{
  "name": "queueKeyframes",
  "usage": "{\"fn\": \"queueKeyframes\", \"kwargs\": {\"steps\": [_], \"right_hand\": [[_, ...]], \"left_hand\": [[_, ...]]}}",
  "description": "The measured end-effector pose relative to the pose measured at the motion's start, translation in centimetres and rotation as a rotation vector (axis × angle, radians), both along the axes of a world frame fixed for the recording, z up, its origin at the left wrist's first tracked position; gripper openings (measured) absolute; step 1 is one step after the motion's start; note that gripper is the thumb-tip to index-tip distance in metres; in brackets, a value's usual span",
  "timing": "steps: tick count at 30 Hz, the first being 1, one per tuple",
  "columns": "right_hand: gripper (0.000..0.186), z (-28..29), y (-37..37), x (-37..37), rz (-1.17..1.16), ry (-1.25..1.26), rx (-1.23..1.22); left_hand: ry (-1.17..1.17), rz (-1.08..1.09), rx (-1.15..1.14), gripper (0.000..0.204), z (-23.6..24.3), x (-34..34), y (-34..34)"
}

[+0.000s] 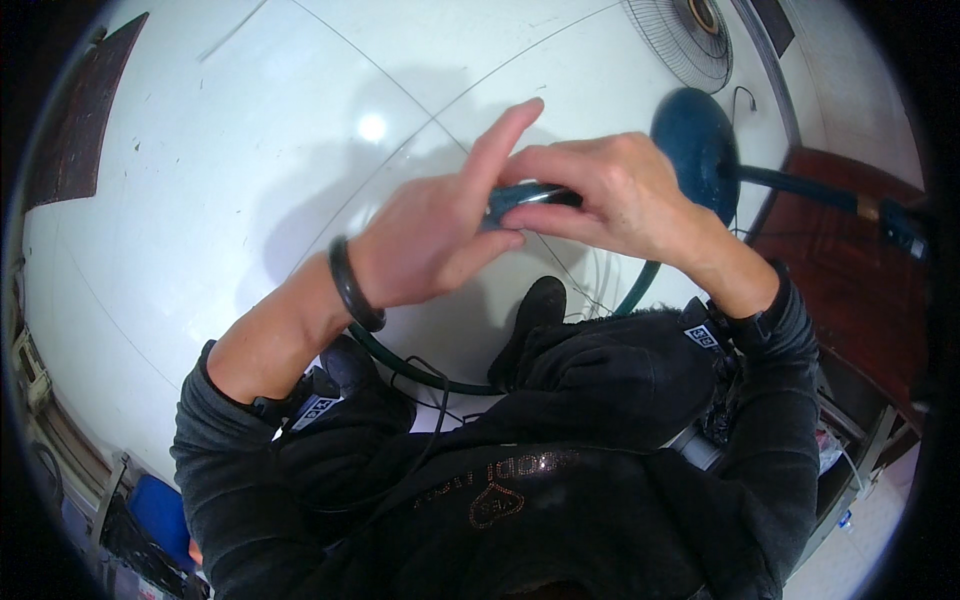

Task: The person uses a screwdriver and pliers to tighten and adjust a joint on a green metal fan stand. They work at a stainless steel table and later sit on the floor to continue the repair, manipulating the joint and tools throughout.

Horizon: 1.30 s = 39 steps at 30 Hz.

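In front of me, my right hand (615, 190) pinches a small, shiny dark teal part (540, 194) between its thumb and fingers. Rounded and smooth along its visible edge, the part is mostly covered, so I cannot make out its exact kind. My left hand (430, 230), with a dark bangle (355, 287) on the wrist, meets the part's left end. One left finger points up and away while the thumb reaches under the part; the other left fingers are hidden. Below the hands, a dark green hoop-like tube (430, 375) curves around by my feet.
To the right are a round dark teal base (690, 150) with a pole (810, 190), and a wire fan guard (682, 45) farther off. A reddish-brown wooden piece (820, 260) stands beyond my right arm. Dark cable (442, 400) loops by my legs. White tiles (250, 110) cover the floor.
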State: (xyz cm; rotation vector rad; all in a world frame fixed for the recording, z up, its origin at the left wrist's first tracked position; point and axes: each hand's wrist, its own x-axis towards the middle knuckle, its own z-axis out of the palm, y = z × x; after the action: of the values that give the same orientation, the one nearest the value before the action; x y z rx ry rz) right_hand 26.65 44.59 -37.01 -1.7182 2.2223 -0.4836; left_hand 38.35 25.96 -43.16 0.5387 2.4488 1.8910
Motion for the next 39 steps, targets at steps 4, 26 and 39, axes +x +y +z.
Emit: {"fn": "queueKeyframes", "kwargs": {"steps": [4, 26, 39], "right_hand": [[0.025, 0.0, -0.4, -0.2, 0.002, -0.020, -0.003], [0.014, -4.3, -2.1, -2.2, -0.098, -0.208, 0.014], [0.019, -8.8, -3.5, -3.8, -0.117, -0.376, 0.170]], "left_hand": [[-0.120, -0.053, 0.023, 0.102, -0.2, -0.1, -0.8], [-0.185, 0.107, -0.255, 0.071, -4.5, 1.6, -11.0], [-0.574, 0.300, -0.123, 0.042, -9.0, 7.5, -9.4]]}}
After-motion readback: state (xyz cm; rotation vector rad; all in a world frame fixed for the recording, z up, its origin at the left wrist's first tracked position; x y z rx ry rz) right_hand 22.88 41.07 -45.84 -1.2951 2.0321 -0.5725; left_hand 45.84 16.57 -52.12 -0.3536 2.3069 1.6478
